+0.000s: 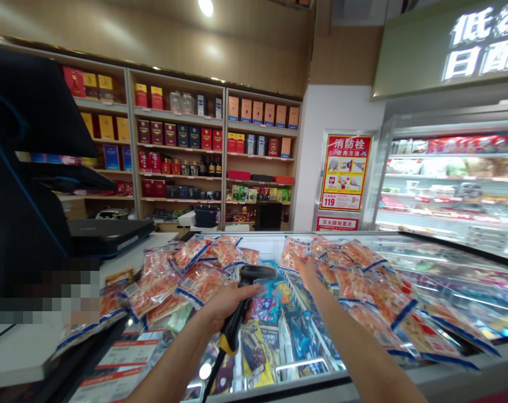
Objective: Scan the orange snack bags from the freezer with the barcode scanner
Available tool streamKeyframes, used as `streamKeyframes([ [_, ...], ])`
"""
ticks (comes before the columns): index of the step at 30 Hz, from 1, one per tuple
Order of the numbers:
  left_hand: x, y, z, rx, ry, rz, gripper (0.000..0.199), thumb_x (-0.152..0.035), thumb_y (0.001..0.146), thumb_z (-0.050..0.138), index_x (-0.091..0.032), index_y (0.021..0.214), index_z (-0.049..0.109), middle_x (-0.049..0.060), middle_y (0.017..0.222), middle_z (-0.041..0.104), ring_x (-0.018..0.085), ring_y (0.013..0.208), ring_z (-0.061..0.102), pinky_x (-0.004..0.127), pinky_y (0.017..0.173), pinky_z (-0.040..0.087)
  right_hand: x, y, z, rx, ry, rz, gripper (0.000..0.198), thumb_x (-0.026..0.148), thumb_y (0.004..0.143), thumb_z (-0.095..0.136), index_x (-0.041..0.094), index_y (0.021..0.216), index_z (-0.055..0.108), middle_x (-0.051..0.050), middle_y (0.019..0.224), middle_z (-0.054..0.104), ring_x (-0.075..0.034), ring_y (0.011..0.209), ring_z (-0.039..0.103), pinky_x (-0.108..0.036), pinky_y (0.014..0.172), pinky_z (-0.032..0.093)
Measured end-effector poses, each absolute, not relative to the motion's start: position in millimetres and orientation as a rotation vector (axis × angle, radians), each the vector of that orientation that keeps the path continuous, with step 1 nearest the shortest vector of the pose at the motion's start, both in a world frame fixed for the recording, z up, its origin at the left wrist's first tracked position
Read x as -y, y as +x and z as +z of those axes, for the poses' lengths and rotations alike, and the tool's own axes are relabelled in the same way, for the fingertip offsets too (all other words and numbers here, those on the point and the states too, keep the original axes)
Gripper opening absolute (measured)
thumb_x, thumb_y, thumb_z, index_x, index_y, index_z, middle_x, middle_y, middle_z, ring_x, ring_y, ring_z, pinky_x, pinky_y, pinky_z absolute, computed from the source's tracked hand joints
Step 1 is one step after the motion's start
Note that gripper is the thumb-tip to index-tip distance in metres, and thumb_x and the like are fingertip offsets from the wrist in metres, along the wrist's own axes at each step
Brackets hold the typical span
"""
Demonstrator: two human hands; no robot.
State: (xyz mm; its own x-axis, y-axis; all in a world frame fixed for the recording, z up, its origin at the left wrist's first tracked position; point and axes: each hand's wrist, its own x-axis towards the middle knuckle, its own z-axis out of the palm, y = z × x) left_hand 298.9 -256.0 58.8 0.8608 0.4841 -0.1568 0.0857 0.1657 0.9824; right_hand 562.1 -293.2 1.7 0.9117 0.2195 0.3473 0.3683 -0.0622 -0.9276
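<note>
Scanner (pixel 247 291), black with a yellow-banded grip, sits clasped in the left hand (pixel 226 305) over the glass-topped freezer (pixel 447 263). Right hand (pixel 306 268) reaches out flat onto a red snack packet (pixel 293 251); its fingers are partly hidden, so its hold is unclear.

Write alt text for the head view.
The left hand grips a black barcode scanner over a glass-topped chest freezer strewn with red snack packets; the right hand rests on one packet. Shelves of boxed goods stand behind.
</note>
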Motion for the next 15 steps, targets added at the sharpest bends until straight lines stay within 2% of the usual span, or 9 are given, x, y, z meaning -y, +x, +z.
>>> streamKeyframes([
  [5,253,291,62,-0.493,1.37,0.284,0.032,-0.043,0.059,0.059,-0.016,0.067,0.045,-0.004,0.046,0.051,0.007,0.037,0.046,0.019,0.037,0.035,287,561,-1,0.479,-1.668,-0.133,0.029,0.045,0.056,0.052,0.019,0.058,0.038,0.003,0.051,0.045,-0.012,0.05,0.043,-0.023,0.047,0.033],
  [15,256,291,73,-0.421,1.394,0.302,0.031,-0.042,0.059,0.059,-0.015,0.066,0.046,-0.003,0.047,0.051,0.007,0.037,0.046,0.019,0.037,0.035,299,571,-2,0.588,-1.574,-0.11,0.032,0.047,0.056,0.052,0.018,0.065,0.042,0.003,0.055,0.049,-0.011,0.05,0.045,-0.023,0.049,0.034],
])
